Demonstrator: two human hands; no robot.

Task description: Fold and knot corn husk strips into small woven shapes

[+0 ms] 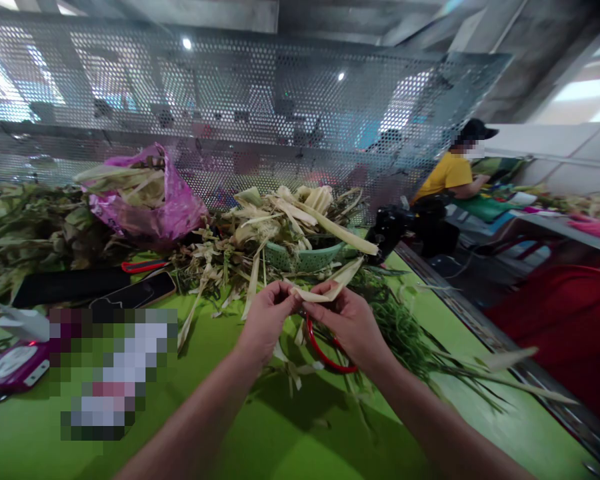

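Between my two hands stretches a pale strip of dried corn husk (347, 277). My left hand (266, 319) pinches its near end, fingertips closed. My right hand (349, 320) grips the strip further along, and its free end sticks up to the right. Red scissor handles (325, 353) show beneath my right hand, partly hidden; whether the fingers touch them I cannot tell. Just beyond my hands stands a green basket (305, 259) heaped with dried corn husks (293, 217). Green grass-like stems (405, 327) lie to the right, and husk scraps (293, 373) are scattered below my hands.
A pink plastic bag (153, 210) of husks stands at the back left. Left lie a phone (135, 293), a red-handled tool (143, 266) and a purple device (17, 367). A perforated metal screen (260, 100) rises behind. A person in yellow (447, 175) sits far right.
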